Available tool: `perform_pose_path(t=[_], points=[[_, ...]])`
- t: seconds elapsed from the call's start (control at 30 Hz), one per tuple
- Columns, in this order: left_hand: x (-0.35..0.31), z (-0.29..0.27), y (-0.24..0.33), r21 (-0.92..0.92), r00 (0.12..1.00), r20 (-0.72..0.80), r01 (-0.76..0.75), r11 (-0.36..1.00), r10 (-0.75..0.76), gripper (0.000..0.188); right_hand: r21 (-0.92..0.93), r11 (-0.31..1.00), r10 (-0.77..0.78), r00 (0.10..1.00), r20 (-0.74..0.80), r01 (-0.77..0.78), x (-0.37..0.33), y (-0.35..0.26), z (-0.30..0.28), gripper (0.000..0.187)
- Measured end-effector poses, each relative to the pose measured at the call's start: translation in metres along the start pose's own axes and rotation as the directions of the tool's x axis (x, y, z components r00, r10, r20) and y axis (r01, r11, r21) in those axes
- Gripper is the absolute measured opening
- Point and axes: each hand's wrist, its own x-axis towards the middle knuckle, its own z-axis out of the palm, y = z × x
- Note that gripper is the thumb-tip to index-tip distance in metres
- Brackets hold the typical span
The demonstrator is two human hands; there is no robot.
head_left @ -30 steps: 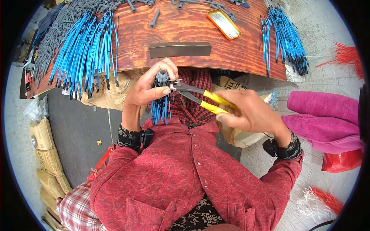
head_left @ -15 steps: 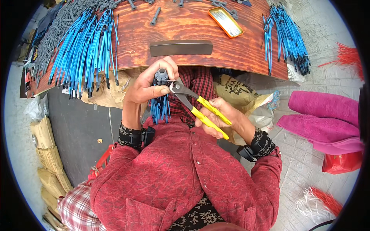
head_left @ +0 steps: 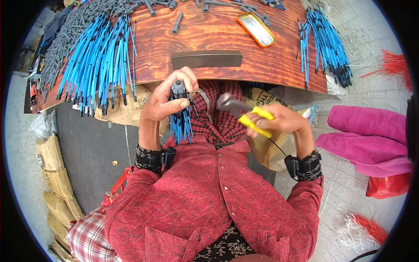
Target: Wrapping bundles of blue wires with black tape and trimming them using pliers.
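Observation:
My left hand [head_left: 168, 98] is closed round a grey ribbed plastic hub [head_left: 178, 89], held just in front of the table edge. Blue rods [head_left: 181, 126] with dark ends hang in a bunch below that hub. A short thin piece like wire sticks out from the hub's right side. My right hand [head_left: 279, 120] grips pliers [head_left: 257, 120] by their yellow handles. Their dark jaws, smeared by motion, are apart from the hub and point toward it.
On the wooden table [head_left: 152, 56] lie a dark bar [head_left: 206, 59], an orange-rimmed tin [head_left: 256, 29] of thin pale pieces, and grey plastic parts [head_left: 65, 48]. Blue rod bundles [head_left: 100, 65] lie at left and right [head_left: 327, 48]. Pink towels [head_left: 366, 131] lie at right.
The pliers have come off the hub and moved right with my right hand; their handles are closer together. My left hand still holds the hub in nearly the same place.

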Motion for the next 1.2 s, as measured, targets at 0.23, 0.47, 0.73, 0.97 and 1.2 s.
perform_pose_path(t=[0.23, 0.47, 0.73, 0.97, 1.2], points=[[0.0, 0.005, 0.006, -0.033, 0.999, -0.041, -0.003, 0.999, 0.002, 0.032, -0.819, 0.316, -0.544, 0.616, -0.569, -0.478, -0.018, 0.01, -0.057, 0.047], [0.005, 0.01, 0.003, -0.009, 1.0, -0.024, 0.006, 1.0, -0.006, 0.031, -0.822, 0.174, -0.792, 0.42, -0.444, -0.542, -0.005, 0.028, -0.085, 0.047], [0.011, 0.031, 0.018, 0.035, 1.0, 0.008, -0.013, 0.999, 0.012, 0.028, -0.728, 0.558, -0.76, 0.597, -0.256, 0.398, 0.082, -0.003, 0.039, 0.033], [0.007, 0.034, 0.029, -0.05, 0.998, 0.035, -0.058, 0.997, 0.06, 0.031, -0.406, 0.667, -0.715, 0.69, -0.113, 0.625, 0.122, 0.004, 0.075, 0.058], [-0.008, 0.022, 0.028, 0.04, 0.999, -0.034, 0.002, 0.999, -0.001, 0.032, -0.456, 0.736, -0.626, 0.76, -0.175, 0.501, 0.129, -0.004, 0.092, 0.069]])
